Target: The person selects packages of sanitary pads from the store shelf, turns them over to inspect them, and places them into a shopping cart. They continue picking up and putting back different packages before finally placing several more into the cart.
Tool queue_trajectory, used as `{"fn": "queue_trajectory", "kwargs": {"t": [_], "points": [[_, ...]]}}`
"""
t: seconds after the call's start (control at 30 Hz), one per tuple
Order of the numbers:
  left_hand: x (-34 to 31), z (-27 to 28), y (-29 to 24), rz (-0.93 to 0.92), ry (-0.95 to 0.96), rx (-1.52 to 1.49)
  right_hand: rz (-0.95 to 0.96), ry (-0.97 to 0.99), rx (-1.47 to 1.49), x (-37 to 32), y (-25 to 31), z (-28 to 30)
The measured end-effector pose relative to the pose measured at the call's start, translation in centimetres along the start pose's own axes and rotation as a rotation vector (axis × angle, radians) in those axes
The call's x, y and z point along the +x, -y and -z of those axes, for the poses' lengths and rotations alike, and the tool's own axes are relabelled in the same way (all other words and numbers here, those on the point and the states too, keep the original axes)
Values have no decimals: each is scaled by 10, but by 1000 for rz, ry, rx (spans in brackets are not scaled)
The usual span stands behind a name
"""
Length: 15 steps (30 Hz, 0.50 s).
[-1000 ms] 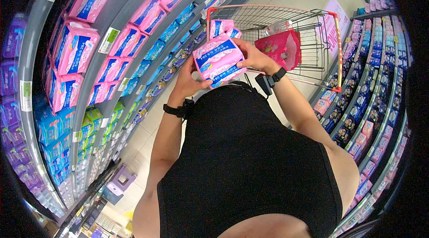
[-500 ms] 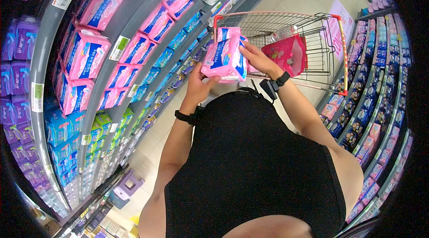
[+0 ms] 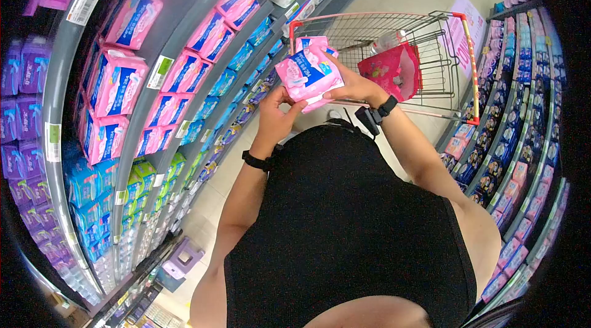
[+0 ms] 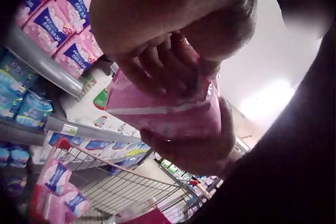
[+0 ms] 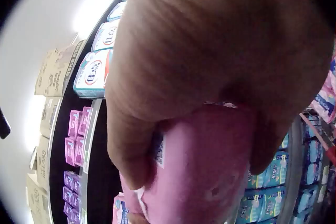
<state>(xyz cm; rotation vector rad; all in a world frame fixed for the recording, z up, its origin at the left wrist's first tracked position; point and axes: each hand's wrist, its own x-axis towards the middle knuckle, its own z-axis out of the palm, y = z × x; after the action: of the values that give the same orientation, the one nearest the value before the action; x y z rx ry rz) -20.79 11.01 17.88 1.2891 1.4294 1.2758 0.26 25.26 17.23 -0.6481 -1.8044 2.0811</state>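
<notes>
Both hands hold a pink pack of sanitary pads point(image 3: 308, 74) with a blue label, in front of the chest and at the near left corner of the cart. My left hand point(image 3: 275, 120) grips its lower left end, thumb along the near edge. On the opposite side, my right hand point(image 3: 357, 87) holds the pack between thumb and fingers. In the left wrist view, the left fingers point(image 4: 163, 66) curl over the pink wrapper point(image 4: 173, 121). The right wrist view shows the pack's plain pink side point(image 5: 205, 161) between right thumb and fingers.
A wire shopping cart point(image 3: 381, 17) holds more pink packs point(image 3: 314, 42), a red bag point(image 3: 391, 71) and a clear plastic container point(image 3: 390, 39). Shelves of pink packs point(image 3: 120, 85) rise close on the left. Another stocked shelf point(image 3: 523, 122) lines the right side of the aisle.
Both hands have turned the pack over between them, so a different face with the blue label now shows. The hands shifted slightly, and the cart stays beside them.
</notes>
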Motion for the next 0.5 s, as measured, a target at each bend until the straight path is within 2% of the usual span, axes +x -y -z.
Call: {"fn": "queue_trajectory", "kwargs": {"t": [0.07,0.27,0.37,0.4,0.47,0.5], "points": [[-2,6,14,-41,57,102,-27,0,146,-5,1,2],[-4,4,26,-8,-132,-44,-89,88,605,-26,-34,23],[1,3,14,-40,-52,-133,-133,175,678,-37,-58,36],[1,8,8,49,98,-106,-136,234,678,-37,-55,37],[-4,1,10,38,203,-183,-87,319,633,-36,-33,29],[-7,-3,9,33,257,-221,-93,250,549,-34,-35,26]]}}
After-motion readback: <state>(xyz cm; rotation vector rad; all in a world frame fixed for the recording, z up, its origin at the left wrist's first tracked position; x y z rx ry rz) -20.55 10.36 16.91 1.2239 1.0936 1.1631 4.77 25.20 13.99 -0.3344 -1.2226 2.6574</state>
